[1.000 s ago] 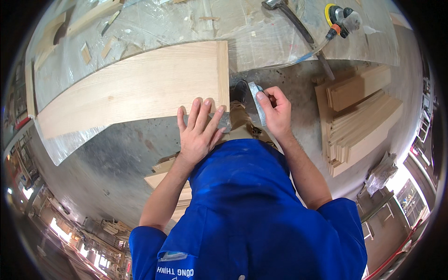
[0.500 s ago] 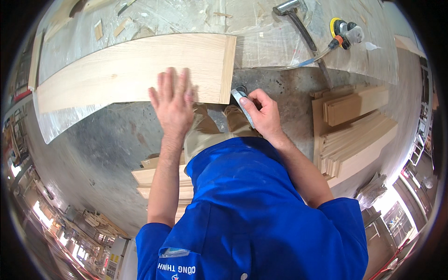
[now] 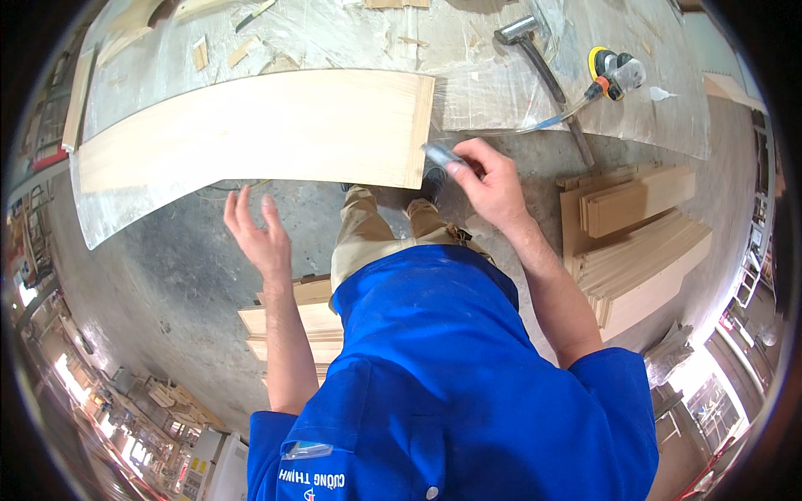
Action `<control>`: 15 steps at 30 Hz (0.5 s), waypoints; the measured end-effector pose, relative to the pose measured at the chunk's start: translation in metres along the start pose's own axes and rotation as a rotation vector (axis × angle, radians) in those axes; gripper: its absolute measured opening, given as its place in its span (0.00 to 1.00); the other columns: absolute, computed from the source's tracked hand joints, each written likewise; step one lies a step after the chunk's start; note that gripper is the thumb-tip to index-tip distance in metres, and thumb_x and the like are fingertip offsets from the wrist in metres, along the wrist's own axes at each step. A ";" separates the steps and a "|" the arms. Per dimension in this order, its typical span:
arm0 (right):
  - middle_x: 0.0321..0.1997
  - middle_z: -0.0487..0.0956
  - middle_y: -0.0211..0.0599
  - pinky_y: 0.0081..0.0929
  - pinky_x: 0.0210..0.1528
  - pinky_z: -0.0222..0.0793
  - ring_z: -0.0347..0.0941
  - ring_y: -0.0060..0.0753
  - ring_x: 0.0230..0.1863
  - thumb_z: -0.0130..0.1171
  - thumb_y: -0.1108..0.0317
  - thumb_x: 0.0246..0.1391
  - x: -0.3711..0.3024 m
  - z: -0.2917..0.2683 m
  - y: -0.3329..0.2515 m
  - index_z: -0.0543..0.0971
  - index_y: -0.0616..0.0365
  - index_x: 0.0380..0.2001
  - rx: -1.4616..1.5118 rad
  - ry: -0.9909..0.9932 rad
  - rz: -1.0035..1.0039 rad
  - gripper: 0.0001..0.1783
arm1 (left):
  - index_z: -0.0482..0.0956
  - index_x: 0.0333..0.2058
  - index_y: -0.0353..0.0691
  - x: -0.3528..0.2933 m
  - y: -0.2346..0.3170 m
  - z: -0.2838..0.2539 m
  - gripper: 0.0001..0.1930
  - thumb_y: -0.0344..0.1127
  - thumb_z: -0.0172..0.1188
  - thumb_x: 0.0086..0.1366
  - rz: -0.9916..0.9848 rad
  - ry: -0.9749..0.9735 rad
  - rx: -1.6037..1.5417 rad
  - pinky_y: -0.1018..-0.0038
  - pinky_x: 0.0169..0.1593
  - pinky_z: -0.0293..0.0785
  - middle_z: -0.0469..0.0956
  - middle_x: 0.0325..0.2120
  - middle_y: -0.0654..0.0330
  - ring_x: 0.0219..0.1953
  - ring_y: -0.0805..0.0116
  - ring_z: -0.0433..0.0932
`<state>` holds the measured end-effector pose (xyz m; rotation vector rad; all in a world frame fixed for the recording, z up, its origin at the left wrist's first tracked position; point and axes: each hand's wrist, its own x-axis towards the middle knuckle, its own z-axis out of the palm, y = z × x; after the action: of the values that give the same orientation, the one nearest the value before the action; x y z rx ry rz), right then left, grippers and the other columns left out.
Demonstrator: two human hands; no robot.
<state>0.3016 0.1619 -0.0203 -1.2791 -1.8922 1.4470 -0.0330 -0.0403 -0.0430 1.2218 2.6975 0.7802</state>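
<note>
A pale wooden board lies along the near side of the plastic-covered table, with a thicker end strip across its right end. My left hand is off the board, just in front of its near edge, fingers apart and empty. By the board's right end, my right hand is closed on a small grey block, pinched between thumb and fingers. The block's tip points toward the end strip, close to its edge; whether they touch I cannot tell. Most of the block's rear is hidden in my palm.
A hammer rests on the table's right side, its handle past the near edge. Beyond it sits a round sander with a hose. Wooden boards are stacked right and left of me. A knife and wood scraps lie at the back.
My left hand has lifted off the board and drawn back to the left. My right hand has moved slightly right and forward, turning the grey block toward the board's end.
</note>
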 end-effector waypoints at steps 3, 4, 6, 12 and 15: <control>0.33 0.82 0.46 0.36 0.37 0.76 0.82 0.44 0.34 0.65 0.70 0.61 0.002 0.012 -0.011 0.80 0.62 0.41 -0.084 -0.081 -0.091 0.09 | 0.74 0.65 0.40 -0.012 0.024 0.005 0.25 0.42 0.64 0.74 0.202 -0.055 -0.032 0.50 0.70 0.67 0.62 0.70 0.45 0.74 0.47 0.62; 0.33 0.82 0.47 0.36 0.37 0.75 0.82 0.45 0.34 0.65 0.69 0.62 0.003 0.016 -0.013 0.79 0.61 0.41 -0.099 -0.066 -0.078 0.08 | 0.74 0.65 0.41 -0.012 0.034 0.009 0.25 0.41 0.65 0.74 0.258 -0.071 -0.069 0.50 0.71 0.66 0.63 0.70 0.45 0.74 0.48 0.62; 0.32 0.82 0.46 0.35 0.37 0.75 0.81 0.41 0.33 0.64 0.67 0.63 0.007 0.022 -0.004 0.80 0.61 0.41 -0.103 0.004 -0.053 0.09 | 0.76 0.65 0.42 -0.017 0.056 0.021 0.26 0.43 0.67 0.71 0.344 -0.104 -0.120 0.48 0.73 0.61 0.65 0.70 0.45 0.75 0.48 0.61; 0.29 0.82 0.35 0.28 0.37 0.73 0.76 0.21 0.32 0.64 0.66 0.65 0.002 0.002 0.004 0.81 0.62 0.40 -0.024 0.056 0.102 0.10 | 0.66 0.73 0.47 -0.041 0.130 0.067 0.45 0.59 0.73 0.63 0.212 -0.246 -0.078 0.31 0.76 0.35 0.53 0.76 0.48 0.81 0.43 0.44; 0.30 0.82 0.31 0.25 0.37 0.72 0.75 0.18 0.33 0.64 0.66 0.65 -0.011 -0.013 0.010 0.80 0.63 0.40 -0.046 0.025 0.147 0.10 | 0.62 0.75 0.49 -0.044 0.124 0.079 0.49 0.62 0.72 0.62 0.201 -0.241 -0.069 0.27 0.74 0.32 0.48 0.78 0.49 0.81 0.42 0.40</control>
<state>0.3210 0.1588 -0.0229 -1.4783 -1.8596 1.4589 0.1031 0.0296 -0.0576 1.4810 2.3650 0.6894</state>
